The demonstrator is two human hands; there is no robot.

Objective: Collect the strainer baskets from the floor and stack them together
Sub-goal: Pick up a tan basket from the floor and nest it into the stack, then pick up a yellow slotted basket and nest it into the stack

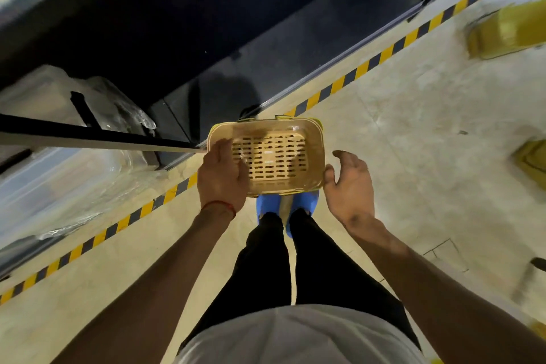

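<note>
The left hand (222, 174) has its fingers (220, 151) closed over the left end of a tan strainer basket (271, 156) — they curl over the rim while the palm presses the near corner, so this hand carries it. The right hand (350, 183) is spread open, palm turned inward; its thumb tip lies at the basket's right near corner, the other fingers apart and gripping nothing. A red thread circles the left wrist.

The basket is rectangular with rounded corners and rows of short slots across its middle panel; yellow edges show just behind its far rim, so it may be more than one nested, though that is hard to tell. It is held in the air above the person's blue shoes (270, 205), over a pale floor (399, 133) beside a yellow-and-black striped line (381, 56). Two more yellow baskets — blurred — lie on the floor at the right edge (508, 29) (531, 158)
</note>
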